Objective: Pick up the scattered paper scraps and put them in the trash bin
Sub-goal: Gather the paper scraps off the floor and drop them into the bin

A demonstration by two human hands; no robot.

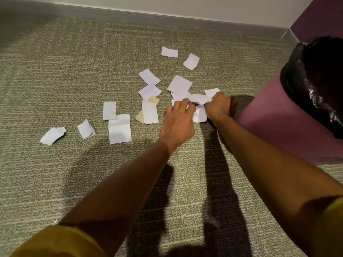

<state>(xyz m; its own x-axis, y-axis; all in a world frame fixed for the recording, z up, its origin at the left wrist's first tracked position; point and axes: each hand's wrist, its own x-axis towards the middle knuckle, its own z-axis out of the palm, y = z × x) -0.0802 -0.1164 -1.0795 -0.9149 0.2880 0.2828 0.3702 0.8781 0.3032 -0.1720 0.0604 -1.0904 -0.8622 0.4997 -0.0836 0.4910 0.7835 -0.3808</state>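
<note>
Several white paper scraps (119, 128) lie scattered over the carpet, with two tan scraps (154, 99) among them. My right hand (218, 106) is closed around a crumpled bunch of white scraps (199, 99), just left of the trash bin. My left hand (178, 121) lies palm down beside it, fingers spread over the scraps (199, 115) underneath and touching the same bunch. The trash bin (278, 117) is pinkish purple with a black liner (300, 84) and stands at the right, its mouth dark.
Grey-green carpet (74, 80) covers the floor. A grey baseboard (130, 13) and white wall run along the far side. A purple panel (319, 17) rises in the far right corner behind the bin. Yellow sleeves (55, 242) show at the bottom.
</note>
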